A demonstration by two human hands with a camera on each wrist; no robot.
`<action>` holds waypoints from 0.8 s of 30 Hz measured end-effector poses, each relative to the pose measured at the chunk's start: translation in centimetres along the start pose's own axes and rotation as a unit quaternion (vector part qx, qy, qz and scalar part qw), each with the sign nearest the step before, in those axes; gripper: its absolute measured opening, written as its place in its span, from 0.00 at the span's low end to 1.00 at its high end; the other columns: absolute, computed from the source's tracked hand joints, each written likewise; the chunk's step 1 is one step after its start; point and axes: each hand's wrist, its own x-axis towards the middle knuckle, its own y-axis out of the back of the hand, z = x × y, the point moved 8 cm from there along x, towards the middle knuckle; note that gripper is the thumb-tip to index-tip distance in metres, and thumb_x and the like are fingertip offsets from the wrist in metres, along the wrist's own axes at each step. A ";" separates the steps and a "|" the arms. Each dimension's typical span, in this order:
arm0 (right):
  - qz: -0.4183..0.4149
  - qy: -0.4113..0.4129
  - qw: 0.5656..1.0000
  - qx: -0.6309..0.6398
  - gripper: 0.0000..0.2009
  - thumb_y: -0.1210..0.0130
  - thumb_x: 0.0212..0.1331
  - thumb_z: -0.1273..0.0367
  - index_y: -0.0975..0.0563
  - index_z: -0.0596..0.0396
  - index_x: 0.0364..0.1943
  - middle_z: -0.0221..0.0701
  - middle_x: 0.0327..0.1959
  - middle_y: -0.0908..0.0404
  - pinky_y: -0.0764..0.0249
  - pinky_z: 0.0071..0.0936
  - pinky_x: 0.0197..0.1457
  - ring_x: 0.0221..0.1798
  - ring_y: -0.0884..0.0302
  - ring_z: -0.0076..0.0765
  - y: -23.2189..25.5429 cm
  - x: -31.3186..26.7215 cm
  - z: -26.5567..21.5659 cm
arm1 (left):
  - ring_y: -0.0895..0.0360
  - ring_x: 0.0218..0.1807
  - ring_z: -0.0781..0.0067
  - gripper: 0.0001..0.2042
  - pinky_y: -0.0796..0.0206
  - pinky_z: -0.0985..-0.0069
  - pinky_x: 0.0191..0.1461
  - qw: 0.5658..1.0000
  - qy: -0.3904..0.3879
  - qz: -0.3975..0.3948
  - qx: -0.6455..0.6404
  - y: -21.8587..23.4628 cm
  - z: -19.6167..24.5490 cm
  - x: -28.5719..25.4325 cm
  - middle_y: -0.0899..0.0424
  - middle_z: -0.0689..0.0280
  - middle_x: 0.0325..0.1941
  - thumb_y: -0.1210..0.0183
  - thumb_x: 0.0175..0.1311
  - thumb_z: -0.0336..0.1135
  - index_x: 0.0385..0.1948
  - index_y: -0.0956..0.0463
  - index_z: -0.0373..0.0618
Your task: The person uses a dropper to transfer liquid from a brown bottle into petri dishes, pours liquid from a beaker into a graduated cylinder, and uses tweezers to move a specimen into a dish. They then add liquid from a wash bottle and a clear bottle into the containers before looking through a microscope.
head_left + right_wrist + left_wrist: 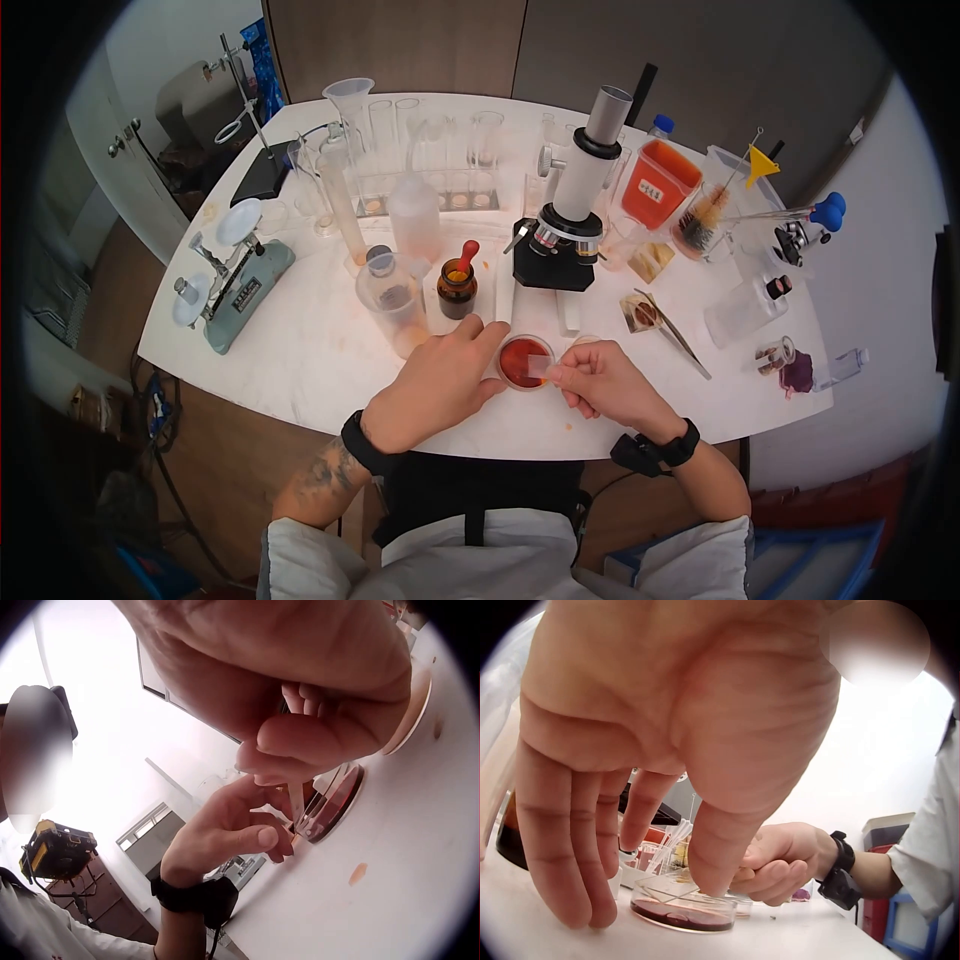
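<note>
A round glass dish point(515, 376) of dark red liquid sits near the table's front edge. Over it, the right hand point(608, 382) pinches a small clear slip point(538, 366) between thumb and fingers. The left hand point(446, 378) hovers at the dish's left side, fingers relaxed and pointing down, holding nothing. In the left wrist view the left thumb comes close to the rim of the dish point(682, 921); whether it touches, I cannot tell. The right wrist view shows the slip point(297, 806) slanting down at the dish point(341, 801) from the right fingertips.
Behind the hands stand a brown bottle point(457, 292) with a red-bulbed dropper, a plastic bottle point(392, 300) and a microscope point(570, 215). A balance point(245, 296) is at the left. Tweezers point(680, 338) and a clear bottle point(742, 312) lie at the right.
</note>
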 end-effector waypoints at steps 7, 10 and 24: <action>0.046 -0.020 0.992 -0.118 0.15 0.37 0.74 0.62 0.21 0.58 0.31 0.24 0.19 0.22 0.33 0.19 0.19 0.16 0.29 0.16 0.2 0.3 0.0 | 0.15 0.47 0.49 0.17 0.22 0.59 0.51 0.997 0.037 -0.061 0.015 -0.9 -0.7 0.8 0.17 0.56 0.45 0.27 0.58 0.32 0.49 0.19 0.42; 0.043 -0.019 0.988 -0.146 0.16 0.37 0.74 0.63 0.21 0.59 0.30 0.26 0.18 0.22 0.33 0.20 0.19 0.17 0.28 0.17 0.3 0.2 -0.4 | 0.15 0.46 0.50 0.14 0.22 0.59 0.50 0.998 0.034 -0.053 0.013 -1.0 -0.8 1.0 0.16 0.57 0.43 0.27 0.58 0.31 0.44 0.18 0.41; 0.141 0.062 0.964 -0.218 0.15 0.33 0.69 0.64 0.20 0.62 0.29 0.27 0.16 0.23 0.34 0.25 0.24 0.19 0.27 0.20 5.2 -2.3 -4.5 | 0.14 0.43 0.52 0.17 0.24 0.61 0.48 0.999 0.028 -0.019 0.003 -0.4 -0.8 0.8 0.13 0.58 0.41 0.26 0.58 0.35 0.45 0.19 0.40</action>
